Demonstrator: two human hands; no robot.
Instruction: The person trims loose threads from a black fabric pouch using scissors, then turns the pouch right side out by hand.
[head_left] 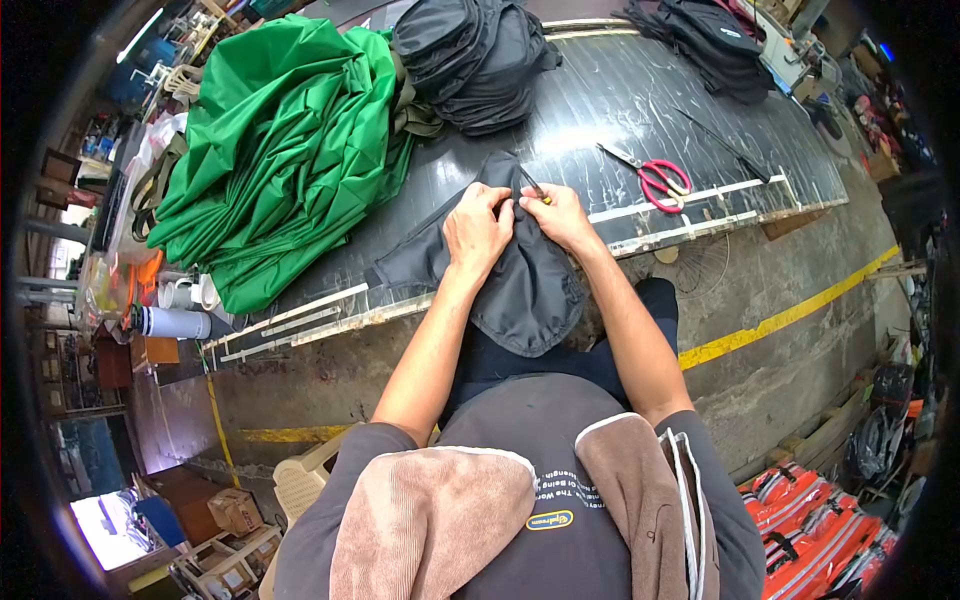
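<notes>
One black cloth [530,300] lies partly on the tabletop [600,95], its rounded end hanging over the edge at six o'clock. The left hand [475,228] has its fingers nearly closed, pinching the cloth. The right hand [563,217] curls its fingers around a small tool [545,199] with a yellow and black handle, close beside the left. From the hands, pink-handled scissors [652,180] lie open near three o'clock, a thin black rod [735,150] beyond them; green fabric [290,150] heaps between nine and ten, and a black pile [475,70] sits between eleven and twelve
</notes>
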